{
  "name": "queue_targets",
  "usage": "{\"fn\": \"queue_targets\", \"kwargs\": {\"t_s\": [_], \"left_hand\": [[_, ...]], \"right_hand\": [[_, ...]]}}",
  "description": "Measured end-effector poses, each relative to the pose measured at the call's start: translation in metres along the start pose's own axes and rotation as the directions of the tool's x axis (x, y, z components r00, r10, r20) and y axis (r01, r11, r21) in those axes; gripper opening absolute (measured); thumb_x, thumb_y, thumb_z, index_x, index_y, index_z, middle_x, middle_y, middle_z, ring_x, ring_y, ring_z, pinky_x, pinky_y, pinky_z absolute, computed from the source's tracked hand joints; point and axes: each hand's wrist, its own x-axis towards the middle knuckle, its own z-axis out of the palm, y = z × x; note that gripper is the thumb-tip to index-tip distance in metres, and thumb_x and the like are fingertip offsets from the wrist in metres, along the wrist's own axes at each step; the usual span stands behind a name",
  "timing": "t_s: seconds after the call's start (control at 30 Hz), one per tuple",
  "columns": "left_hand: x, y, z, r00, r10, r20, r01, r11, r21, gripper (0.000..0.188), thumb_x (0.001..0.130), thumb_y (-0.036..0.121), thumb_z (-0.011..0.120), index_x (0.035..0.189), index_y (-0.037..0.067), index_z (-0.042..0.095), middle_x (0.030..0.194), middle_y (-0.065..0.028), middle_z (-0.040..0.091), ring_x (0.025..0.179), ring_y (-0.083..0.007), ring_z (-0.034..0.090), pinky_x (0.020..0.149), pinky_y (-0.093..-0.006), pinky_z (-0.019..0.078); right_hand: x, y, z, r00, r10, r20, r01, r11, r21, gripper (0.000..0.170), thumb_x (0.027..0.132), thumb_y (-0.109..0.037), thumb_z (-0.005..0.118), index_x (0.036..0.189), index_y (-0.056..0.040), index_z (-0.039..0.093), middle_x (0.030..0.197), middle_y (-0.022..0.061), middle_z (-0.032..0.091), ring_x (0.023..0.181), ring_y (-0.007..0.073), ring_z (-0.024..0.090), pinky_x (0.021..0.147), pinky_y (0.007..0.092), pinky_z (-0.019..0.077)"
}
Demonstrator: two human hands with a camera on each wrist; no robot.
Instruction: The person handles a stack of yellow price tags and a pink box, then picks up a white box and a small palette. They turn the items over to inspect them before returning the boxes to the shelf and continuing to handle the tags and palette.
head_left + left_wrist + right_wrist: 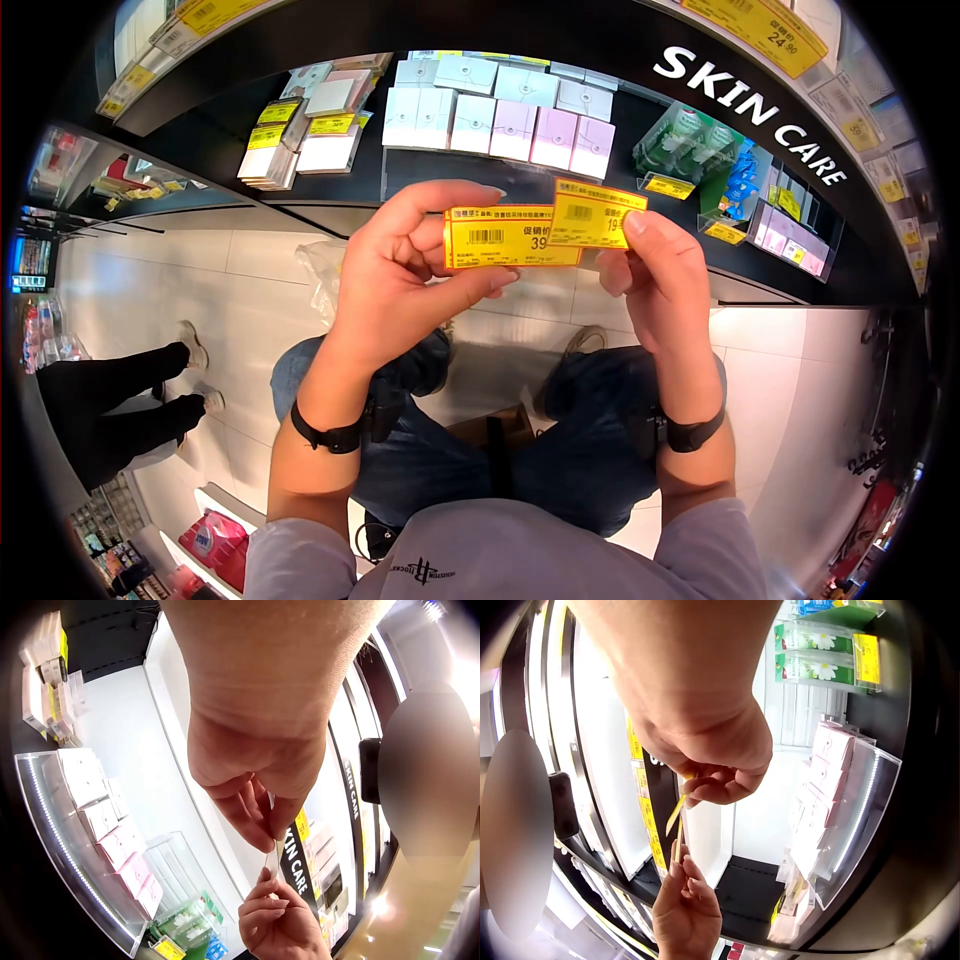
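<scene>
Both hands raised in front of the shelf, each gripping a yellow price label. Left hand [388, 268] has the 39-something label [490, 246] between thumb and fingers, label held out to the hand's right. Right hand [662, 268] pinches the 19-something label [580, 218] at its right end, thumb on the printed face. In the head view the 19 label overlaps the right end of the 39 one (whether they touch, can't tell). Both labels are up in the air, print facing the wearer; wrist views show them nearly edge-on.

Behind them, a black display shelf [345, 192]: white and pink boxes [515, 130] in rows, flat boxes [275, 150] stacked to the left, green daisy-print packs [690, 140] and blue packets [742, 178] to the right. SKIN CARE sign [748, 112] along the upper edge. Black straps on both wrists. Someone in black trousers [120, 420] stands off left, near a pink package [213, 548].
</scene>
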Motion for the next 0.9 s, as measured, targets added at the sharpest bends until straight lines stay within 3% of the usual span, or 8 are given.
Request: {"fn": "queue_targets", "kwargs": {"t_s": [0.17,0.23,0.33,0.43,0.5,0.6,0.7,0.9], "left_hand": [[0.000,-0.003,0.002,0.999,0.051,-0.010,-0.050,0.997,0.057,0.055,0.077,-0.016,0.069,0.125,-0.002,0.047,0.103,-0.0155,0.069,0.095,-0.0197,0.069,0.079,-0.0270,0.0572],[0.000,-0.004,0.004,0.996,0.084,-0.015,-0.082,0.992,0.099,0.055,0.077,-0.016,0.069,0.125,-0.002,0.047,0.104,-0.0152,0.069,0.097,-0.0189,0.068,0.080,-0.0269,0.0568],[0.000,-0.003,0.007,0.996,0.091,0.002,-0.090,0.988,0.123,0.057,0.075,-0.014,0.072,0.125,-0.002,0.048,0.108,-0.0147,0.068,0.100,-0.0180,0.067,0.081,-0.0268,0.0562],[-0.001,-0.002,0.006,0.996,0.054,0.070,-0.059,0.995,0.075,0.056,0.078,-0.014,0.069,0.128,-0.003,0.047,0.110,-0.0159,0.067,0.099,-0.0201,0.068,0.082,-0.0284,0.0565],[-0.002,0.003,0.008,0.993,-0.090,0.072,0.102,0.977,-0.188,0.042,0.088,-0.006,0.060,0.128,-0.006,0.047,0.110,-0.0188,0.066,0.099,-0.0247,0.068,0.082,-0.0320,0.0580],[-0.002,0.005,0.003,0.982,-0.175,0.072,0.189,0.932,-0.311,0.031,0.097,0.004,0.049,0.125,-0.009,0.049,0.109,-0.0224,0.066,0.096,-0.0292,0.069,0.078,-0.0354,0.0599],[-0.002,0.000,0.002,0.984,-0.174,0.026,0.175,0.962,-0.210,0.029,0.100,0.009,0.044,0.119,-0.010,0.053,0.107,-0.0241,0.065,0.092,-0.0310,0.070,0.073,-0.0367,0.0610],[-0.003,0.002,0.003,0.981,-0.195,-0.001,0.192,0.963,-0.191,0.026,0.101,0.010,0.045,0.115,-0.010,0.055,0.106,-0.0245,0.066,0.088,-0.0312,0.071,0.072,-0.0359,0.0610]], "right_hand": [[-0.001,0.008,-0.001,0.999,-0.039,-0.016,0.038,0.998,-0.050,0.021,0.092,-0.019,0.065,0.099,0.0011,0.068,0.078,0.0082,0.068,0.057,0.0070,0.054,0.054,0.0212,0.0431],[-0.003,0.013,0.007,0.987,-0.161,-0.007,0.155,0.960,-0.233,0.015,0.091,-0.012,0.066,0.100,0.0006,0.068,0.080,0.0065,0.069,0.060,0.0048,0.054,0.054,0.0201,0.0436],[-0.006,0.015,0.018,0.994,-0.105,0.032,0.109,0.960,-0.258,0.014,0.091,-0.009,0.066,0.100,0.0008,0.068,0.082,0.0056,0.070,0.061,0.0036,0.055,0.054,0.0190,0.0438],[-0.004,0.013,0.018,0.997,-0.076,0.033,0.082,0.964,-0.254,0.016,0.092,-0.011,0.065,0.101,0.0007,0.068,0.083,0.0062,0.070,0.061,0.0038,0.054,0.054,0.0188,0.0431],[-0.002,0.011,0.016,0.997,-0.068,0.036,0.075,0.959,-0.274,0.017,0.092,-0.012,0.065,0.102,0.0010,0.068,0.083,0.0069,0.070,0.061,0.0045,0.054,0.055,0.0195,0.0431],[-0.002,0.009,0.014,0.997,-0.069,0.034,0.074,0.977,-0.199,0.018,0.092,-0.013,0.064,0.101,0.0016,0.068,0.082,0.0083,0.070,0.061,0.0061,0.054,0.056,0.0210,0.0432],[-0.003,0.009,0.016,0.997,-0.065,0.051,0.072,0.986,-0.150,0.018,0.092,-0.013,0.064,0.100,0.0020,0.068,0.082,0.0092,0.069,0.061,0.0073,0.054,0.057,0.0221,0.0431],[-0.003,0.007,0.017,0.996,-0.091,0.016,0.092,0.970,-0.224,0.017,0.092,-0.013,0.064,0.099,0.0016,0.069,0.081,0.0090,0.069,0.062,0.0073,0.053,0.058,0.0221,0.0430]]}}
